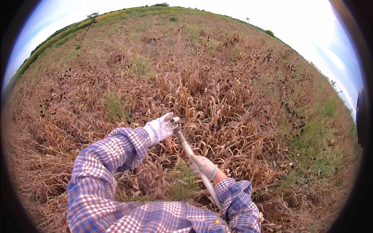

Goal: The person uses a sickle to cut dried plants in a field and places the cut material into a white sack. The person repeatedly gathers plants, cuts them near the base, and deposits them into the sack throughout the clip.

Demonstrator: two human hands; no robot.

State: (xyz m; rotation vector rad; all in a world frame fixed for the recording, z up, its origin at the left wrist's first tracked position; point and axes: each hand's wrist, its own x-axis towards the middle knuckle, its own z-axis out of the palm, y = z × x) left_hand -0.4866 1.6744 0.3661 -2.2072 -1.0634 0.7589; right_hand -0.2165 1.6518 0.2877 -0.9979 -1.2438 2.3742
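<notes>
My right hand (204, 167), in a pale work glove, is closed around a light-coloured wooden pole (186, 146) that slants from my right forearm up towards the left. A dark fitting caps the pole's upper end. Beside that end is my left hand (163, 125) in a white knit glove, its fingers curled around a small bit of dark, dry plant (172, 120). Whether the left fingers also touch the pole's end cannot be told. Dry brown leaves (215, 116) stand right behind both hands.
Dry brown weeds and grass (96, 75) cover the ground all round. Dark seed heads (291, 112) stand at the right, near green feathery weeds (317, 142). A small green plant (183, 180) grows below the hands. Greener field and trees line the horizon.
</notes>
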